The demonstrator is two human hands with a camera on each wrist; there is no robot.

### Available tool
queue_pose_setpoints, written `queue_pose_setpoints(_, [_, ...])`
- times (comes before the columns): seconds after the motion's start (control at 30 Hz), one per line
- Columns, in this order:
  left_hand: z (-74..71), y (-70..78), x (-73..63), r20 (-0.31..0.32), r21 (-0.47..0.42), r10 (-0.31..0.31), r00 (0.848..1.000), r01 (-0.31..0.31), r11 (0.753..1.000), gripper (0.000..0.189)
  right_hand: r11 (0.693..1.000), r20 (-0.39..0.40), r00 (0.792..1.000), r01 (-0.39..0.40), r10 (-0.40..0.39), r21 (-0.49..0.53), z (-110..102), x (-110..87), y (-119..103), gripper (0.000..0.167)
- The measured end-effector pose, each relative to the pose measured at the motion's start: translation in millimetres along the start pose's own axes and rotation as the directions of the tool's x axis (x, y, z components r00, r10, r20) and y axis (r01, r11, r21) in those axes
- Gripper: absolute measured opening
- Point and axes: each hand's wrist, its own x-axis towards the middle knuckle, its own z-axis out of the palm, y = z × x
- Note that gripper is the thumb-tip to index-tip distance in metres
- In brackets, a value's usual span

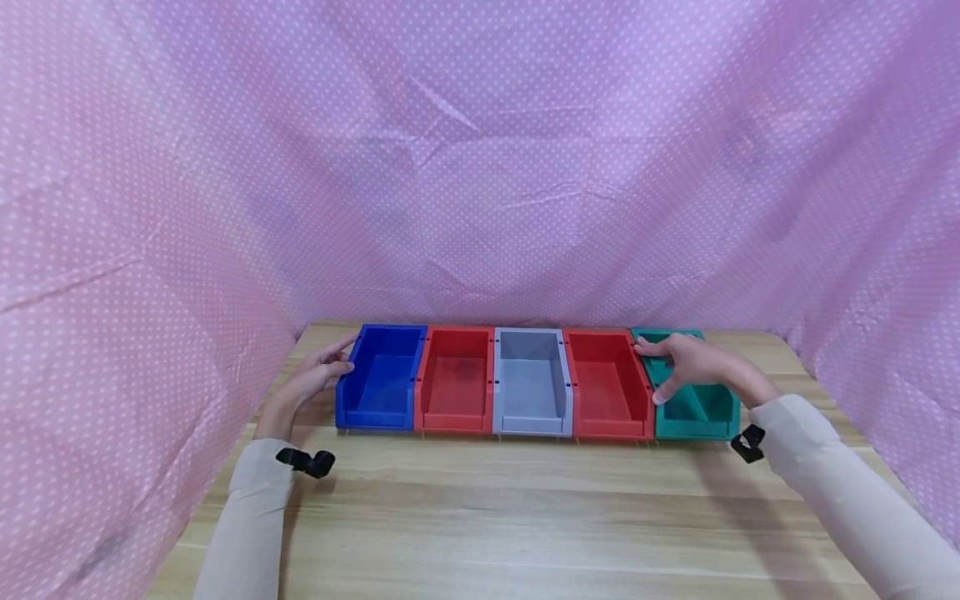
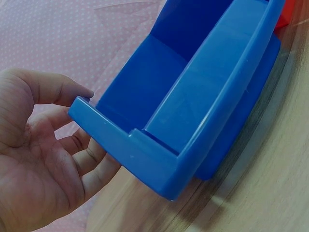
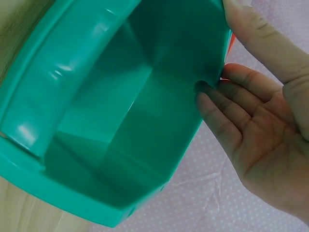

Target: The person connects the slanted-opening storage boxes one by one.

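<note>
A row of five-sided colour is formed by open plastic bins standing side by side: a blue bin (image 1: 382, 387), a red bin (image 1: 455, 387), a grey bin (image 1: 533, 387), another red bin (image 1: 609, 387) and a green bin (image 1: 693, 412). At the row's left end, my left hand (image 1: 318, 373) touches the blue bin's outer side, thumb at the rim. In the left wrist view its fingers (image 2: 99, 166) extend along the outside of the wall. My right hand (image 1: 693, 360) reaches over the green bin, its thumb and fingertips touching the edge beside the second red bin. Every bin's visible inside is bare.
The bins stand on a wooden table (image 1: 480, 508), near its back edge. Pink dotted cloth (image 1: 480, 208) hangs behind the table and along both sides. Black clips (image 1: 306, 462) are worn at both sleeve cuffs.
</note>
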Motion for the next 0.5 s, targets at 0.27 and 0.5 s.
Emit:
queue_pose_setpoints(0.27, [1.9,-0.7,0.7,0.0,0.031,-0.007,1.0,0.007,0.999,0.068,1.0,-0.001,1.0,-0.017,0.017,0.022,3.0,-1.5,0.7,0.101])
queue_pose_setpoints(0.5, [1.2,-3.2,0.1,-0.005,0.002,0.002,1.0,-0.002,1.0,0.067,1.0,-0.022,1.0,0.015,-0.014,0.023,5.3,-0.3,3.8,0.099])
